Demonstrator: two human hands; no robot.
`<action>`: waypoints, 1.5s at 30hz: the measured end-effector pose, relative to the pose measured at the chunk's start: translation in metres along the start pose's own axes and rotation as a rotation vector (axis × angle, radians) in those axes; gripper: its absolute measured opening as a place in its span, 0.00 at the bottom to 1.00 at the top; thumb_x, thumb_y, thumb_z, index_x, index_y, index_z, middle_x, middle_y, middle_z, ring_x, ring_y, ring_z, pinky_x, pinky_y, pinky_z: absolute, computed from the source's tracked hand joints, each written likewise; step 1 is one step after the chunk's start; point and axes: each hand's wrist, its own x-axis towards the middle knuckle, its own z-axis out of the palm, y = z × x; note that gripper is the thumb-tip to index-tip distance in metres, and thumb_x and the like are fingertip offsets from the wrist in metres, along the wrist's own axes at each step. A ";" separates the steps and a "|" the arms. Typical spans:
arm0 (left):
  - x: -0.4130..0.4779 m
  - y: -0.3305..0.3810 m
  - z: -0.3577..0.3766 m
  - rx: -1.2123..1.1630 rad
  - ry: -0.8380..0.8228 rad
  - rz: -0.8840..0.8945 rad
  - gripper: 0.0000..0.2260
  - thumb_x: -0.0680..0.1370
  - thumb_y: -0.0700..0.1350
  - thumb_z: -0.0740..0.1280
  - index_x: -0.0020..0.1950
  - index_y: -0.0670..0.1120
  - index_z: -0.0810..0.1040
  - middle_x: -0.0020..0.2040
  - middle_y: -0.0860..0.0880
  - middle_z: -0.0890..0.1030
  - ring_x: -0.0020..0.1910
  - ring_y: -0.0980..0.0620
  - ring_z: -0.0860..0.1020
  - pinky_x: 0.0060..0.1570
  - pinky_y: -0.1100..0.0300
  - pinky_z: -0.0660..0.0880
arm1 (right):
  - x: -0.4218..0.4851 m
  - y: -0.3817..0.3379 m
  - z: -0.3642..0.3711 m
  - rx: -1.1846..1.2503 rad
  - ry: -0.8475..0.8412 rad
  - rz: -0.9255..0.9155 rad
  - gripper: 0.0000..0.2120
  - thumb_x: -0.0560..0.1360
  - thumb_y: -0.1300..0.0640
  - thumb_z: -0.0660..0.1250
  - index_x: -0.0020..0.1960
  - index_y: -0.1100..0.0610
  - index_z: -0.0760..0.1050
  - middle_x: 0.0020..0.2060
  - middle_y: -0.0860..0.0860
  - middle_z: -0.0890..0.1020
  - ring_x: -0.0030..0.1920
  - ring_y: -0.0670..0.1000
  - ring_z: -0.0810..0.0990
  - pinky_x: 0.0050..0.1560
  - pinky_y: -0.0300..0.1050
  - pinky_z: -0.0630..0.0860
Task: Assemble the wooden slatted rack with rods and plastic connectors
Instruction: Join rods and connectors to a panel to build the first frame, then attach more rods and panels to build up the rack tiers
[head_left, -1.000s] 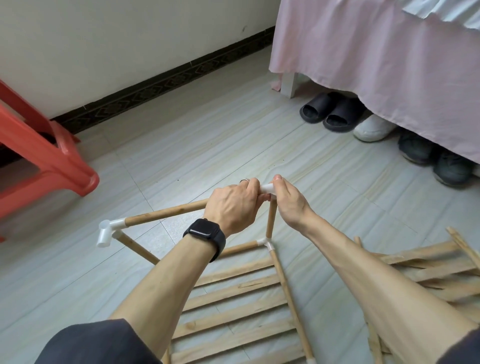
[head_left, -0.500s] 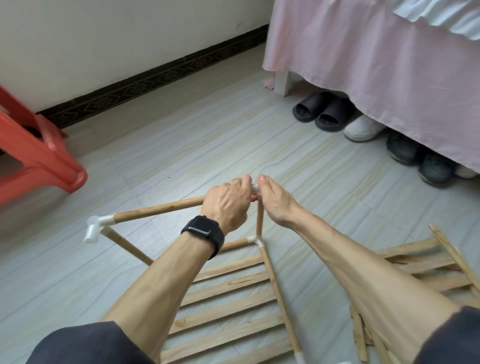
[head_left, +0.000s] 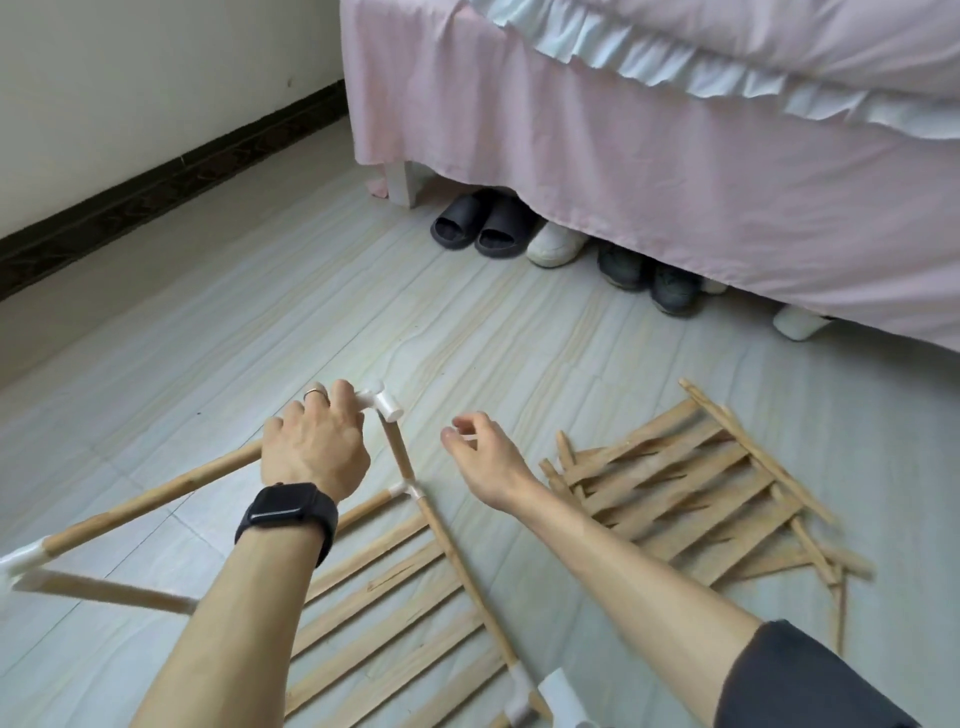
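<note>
Left hand: the left hand (head_left: 311, 447), wearing a ring (head_left: 316, 393) and a black watch (head_left: 285, 512), curls its fingers round the far end of the top rod (head_left: 156, 491), right against the white connector (head_left: 384, 404).
Right hand: the right hand (head_left: 483, 452) hangs just right of the connector and apart from it, fingers loosely curled, holding nothing that can be made out.
Frame: the top rod slopes from the connector down-left to a corner connector (head_left: 21, 558). An upright rod (head_left: 397, 452) drops from the connector to a lower connector (head_left: 408, 489) at floor level.
Panels: one slatted panel (head_left: 384, 587) lies flat under the frame. A loose panel (head_left: 691, 483) lies on the floor (head_left: 260, 312) to the right, near the right forearm.
Background: shoes (head_left: 483, 223) line up under a pink bed skirt (head_left: 623, 182).
</note>
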 end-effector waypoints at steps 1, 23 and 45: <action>-0.001 0.002 0.001 0.005 0.007 -0.017 0.09 0.84 0.49 0.53 0.60 0.47 0.66 0.55 0.45 0.74 0.52 0.43 0.75 0.49 0.50 0.67 | -0.006 0.024 -0.010 -0.043 0.094 0.042 0.23 0.81 0.45 0.63 0.70 0.58 0.70 0.67 0.53 0.75 0.67 0.54 0.75 0.66 0.46 0.70; -0.001 -0.002 -0.013 -0.311 -0.138 -0.040 0.27 0.77 0.59 0.64 0.74 0.52 0.66 0.70 0.47 0.72 0.70 0.42 0.66 0.66 0.47 0.60 | -0.043 0.128 -0.070 -0.683 0.473 0.022 0.08 0.80 0.59 0.65 0.52 0.64 0.71 0.49 0.63 0.74 0.46 0.67 0.77 0.44 0.57 0.71; -0.175 -0.044 -0.252 -1.412 0.651 -0.482 0.08 0.85 0.52 0.59 0.60 0.50 0.71 0.49 0.55 0.84 0.53 0.52 0.81 0.59 0.46 0.77 | -0.211 -0.190 -0.022 -0.552 0.255 -1.172 0.20 0.78 0.41 0.65 0.62 0.55 0.75 0.57 0.50 0.77 0.55 0.51 0.77 0.55 0.49 0.78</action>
